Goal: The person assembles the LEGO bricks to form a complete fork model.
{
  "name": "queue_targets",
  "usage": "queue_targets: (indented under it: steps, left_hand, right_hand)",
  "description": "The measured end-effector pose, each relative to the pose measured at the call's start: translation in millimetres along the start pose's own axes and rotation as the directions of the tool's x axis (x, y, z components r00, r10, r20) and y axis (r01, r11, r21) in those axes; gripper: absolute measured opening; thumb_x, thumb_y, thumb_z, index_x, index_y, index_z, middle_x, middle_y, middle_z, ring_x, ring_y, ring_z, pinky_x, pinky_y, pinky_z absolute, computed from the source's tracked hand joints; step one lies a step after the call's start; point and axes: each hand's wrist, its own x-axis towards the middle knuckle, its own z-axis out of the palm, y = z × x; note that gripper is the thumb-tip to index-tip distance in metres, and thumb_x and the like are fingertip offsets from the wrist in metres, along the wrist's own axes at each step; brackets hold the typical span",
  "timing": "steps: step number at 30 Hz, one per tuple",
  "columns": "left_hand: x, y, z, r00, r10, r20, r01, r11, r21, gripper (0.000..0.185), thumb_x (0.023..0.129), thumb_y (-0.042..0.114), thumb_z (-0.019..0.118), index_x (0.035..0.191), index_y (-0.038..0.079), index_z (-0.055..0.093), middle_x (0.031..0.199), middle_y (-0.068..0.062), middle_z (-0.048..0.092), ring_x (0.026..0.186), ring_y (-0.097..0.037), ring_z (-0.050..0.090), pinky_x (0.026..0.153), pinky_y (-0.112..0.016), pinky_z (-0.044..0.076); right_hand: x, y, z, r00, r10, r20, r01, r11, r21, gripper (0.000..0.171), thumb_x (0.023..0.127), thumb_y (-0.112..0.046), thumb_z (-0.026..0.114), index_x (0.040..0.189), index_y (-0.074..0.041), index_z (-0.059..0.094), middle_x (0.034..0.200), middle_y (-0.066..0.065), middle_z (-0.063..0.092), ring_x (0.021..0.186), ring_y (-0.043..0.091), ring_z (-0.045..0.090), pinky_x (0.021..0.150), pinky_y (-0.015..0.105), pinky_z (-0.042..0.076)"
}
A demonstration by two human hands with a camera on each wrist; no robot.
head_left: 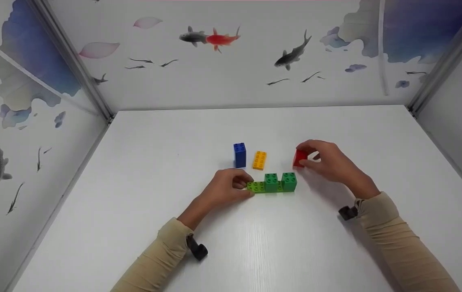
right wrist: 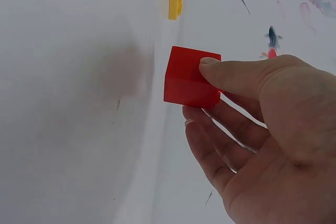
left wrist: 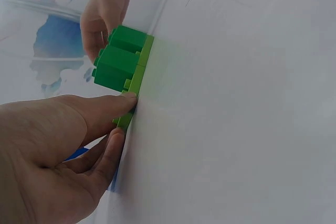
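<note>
My left hand [head_left: 246, 185] pinches the left end of a light green flat plate [head_left: 256, 187] lying on the white table [head_left: 231, 243]. Two dark green bricks [head_left: 280, 182] sit on that plate, side by side. In the left wrist view my thumb and a finger [left wrist: 125, 116] grip the plate's end [left wrist: 137, 80], with the dark green bricks [left wrist: 118, 59] beyond. My right hand [head_left: 303, 155] holds a red brick [head_left: 299, 158] just right of the assembly. The thumb and fingers [right wrist: 199, 95] pinch that red brick [right wrist: 189, 77]. I cannot tell whether it touches the table.
A blue brick [head_left: 239, 155] stands upright behind the assembly, and a yellow brick [head_left: 259, 159] lies beside it. Walls printed with fish close the table in at the back [head_left: 231, 61], left and right. Black wrist cameras [head_left: 198, 249] sit on both sleeves.
</note>
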Motion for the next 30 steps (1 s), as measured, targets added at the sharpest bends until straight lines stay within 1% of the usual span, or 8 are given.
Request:
queue_targets:
  steps: [9,15,16,23,30]
  left_hand:
    - [-0.8,0.5,-0.3,1.000,0.009,-0.003,-0.009,1.000,0.002,0.030,0.091,0.021,0.088,0.120,0.016,0.079,0.114,0.003,0.076,0.102,-0.012,0.069,0.098,-0.032,0.061]
    - [0.1,-0.7,-0.3,1.000,0.012,-0.001,-0.012,1.000,-0.001,0.029,0.092,0.021,0.088,0.119,0.017,0.079,0.114,0.004,0.076,0.102,-0.012,0.069,0.098,-0.031,0.061]
    - [0.2,-1.1,-0.3,1.000,0.012,-0.001,-0.012,1.000,-0.001,0.029,0.092,0.021,0.088,0.119,0.017,0.079,0.114,0.004,0.076,0.102,-0.012,0.069,0.098,-0.031,0.062]
    - [0.1,-0.3,-0.5,1.000,0.003,0.001,-0.003,1.000,-0.003,0.029,0.092,0.022,0.088,0.120,0.018,0.079,0.115,0.005,0.076,0.103,-0.013,0.069,0.098,-0.032,0.062]
    - [-0.5,-0.2,-0.7,1.000,0.001,0.003,-0.001,1.000,-0.013,0.029,0.093,0.022,0.087,0.120,0.018,0.079,0.116,0.005,0.076,0.104,-0.013,0.070,0.099,-0.033,0.062]
  right_hand:
    - [-3,-15,3,0.994,-0.096,-0.057,0.096,0.995,0.001,0.043,0.099,-0.014,0.080,0.140,-0.012,0.067,0.131,0.007,0.073,0.119,0.028,0.067,0.098,0.051,0.062]
    - [-4,-25,4,0.988,-0.128,-0.090,0.130,0.991,0.020,0.041,0.099,-0.015,0.080,0.138,-0.014,0.067,0.131,0.005,0.073,0.119,0.031,0.067,0.096,0.052,0.062]
    - [-5,-27,4,0.986,-0.138,-0.097,0.140,0.990,0.020,0.041,0.099,-0.015,0.080,0.138,-0.014,0.067,0.131,0.005,0.073,0.119,0.031,0.067,0.096,0.052,0.062]
    - [-7,-38,9,0.966,-0.213,-0.144,0.216,0.976,0.007,0.041,0.097,-0.012,0.082,0.135,-0.016,0.067,0.129,0.001,0.074,0.116,0.023,0.068,0.095,0.047,0.063]
    - [-9,-52,16,0.945,-0.285,-0.159,0.288,0.958,-0.004,0.042,0.096,-0.010,0.084,0.135,-0.015,0.068,0.129,-0.001,0.075,0.116,0.020,0.069,0.095,0.051,0.064]
